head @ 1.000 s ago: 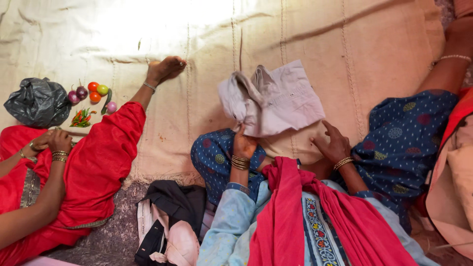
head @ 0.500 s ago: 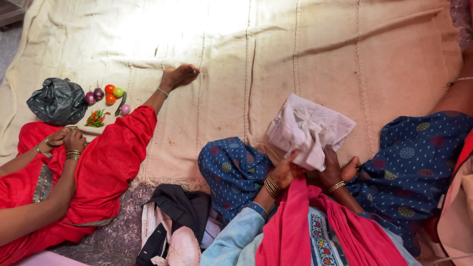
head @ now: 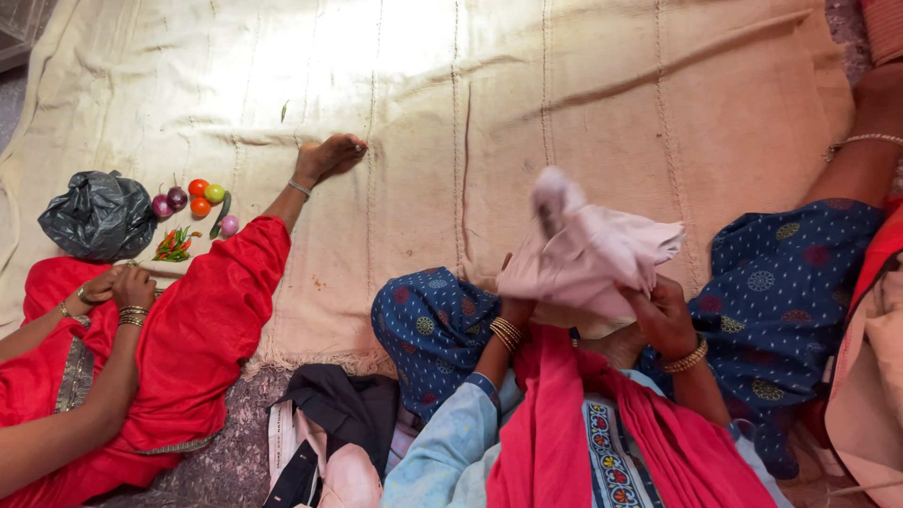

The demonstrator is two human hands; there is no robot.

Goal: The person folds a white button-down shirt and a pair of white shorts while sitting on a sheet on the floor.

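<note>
I sit on a cream floor cloth (head: 527, 103) in blue patterned trousers with a pink scarf over my lap. Both hands hold up a pale pink crumpled garment (head: 588, 249) in front of me. My left hand (head: 515, 306) grips its lower left part from beneath, mostly hidden by the fabric. Gripping its right side is my right hand (head: 663, 315), with gold bangles on both wrists.
Another person in red sits at the left, hands together (head: 118, 287), one bare foot (head: 324, 155) stretched out. Beside them lie a black plastic bag (head: 99, 214) and small vegetables (head: 193, 212). A pile of dark and pink clothes (head: 324, 442) lies at my left knee.
The garment, spread on my lap a second ago, has been gathered and lifted up in front of me. My hands moved closer together under it. The view shifted slightly.
</note>
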